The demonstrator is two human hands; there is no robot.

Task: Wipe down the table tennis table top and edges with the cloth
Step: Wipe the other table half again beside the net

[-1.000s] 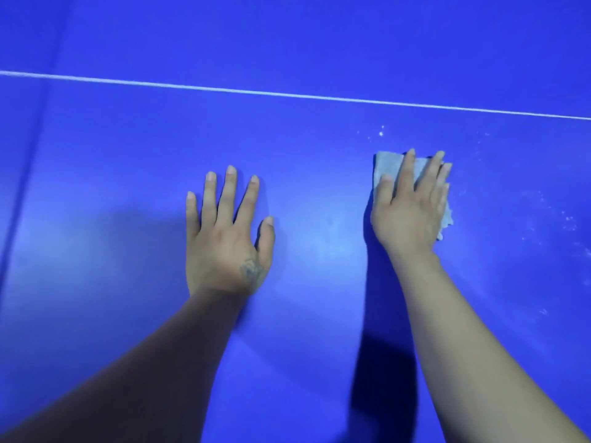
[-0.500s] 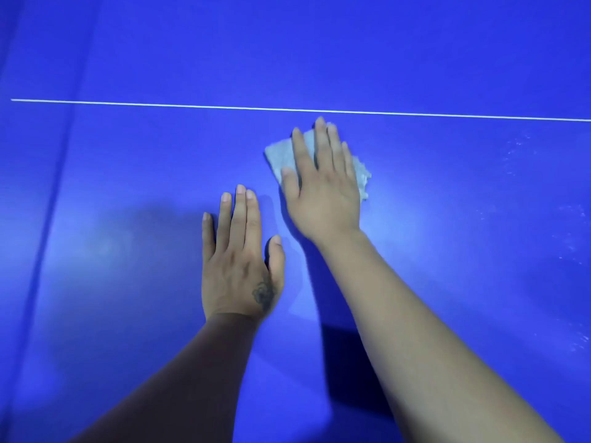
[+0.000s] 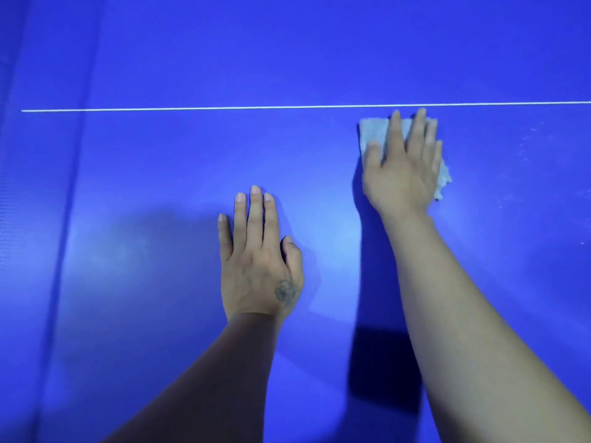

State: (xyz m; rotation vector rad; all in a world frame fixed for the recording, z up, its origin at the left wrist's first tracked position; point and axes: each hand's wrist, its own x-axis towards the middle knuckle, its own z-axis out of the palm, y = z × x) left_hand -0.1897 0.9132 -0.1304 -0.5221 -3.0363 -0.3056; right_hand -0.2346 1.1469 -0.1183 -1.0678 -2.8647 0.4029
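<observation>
Nearest the camera, the two bare forearms reached up from six o'clock across the blue bench. The left hand lay at about the middle of the view, palm down, fingers straight and close together, thumb tucked alongside; it gripped nothing and served, by the look of it, as a prop for the lean. Farther out, at about one o'clock, the right hand pressed flat on the pale cloth, fingers spread and straight over it, not curled round it, so the grip there was only downward pressure. The cloth lay on the bench top just short of the white line, its corners showing at the hand's upper left and lower right. Beyond it, at two to three o'clock, faint pale specks dotted the surface, which I judged to be dust not yet wiped. The risks seemed modest. With nothing pinching the cloth, a quick sideways stroke could let it bunch or slip out from under the palm, leaving bare skin smearing the top. The loose lower-right corner might fold under and miss a strip. The propping left palm could print a mark on cleaned surface. The specks at right and the strip past the line could simply be skipped, and no edge of the bench showed in view.
</observation>
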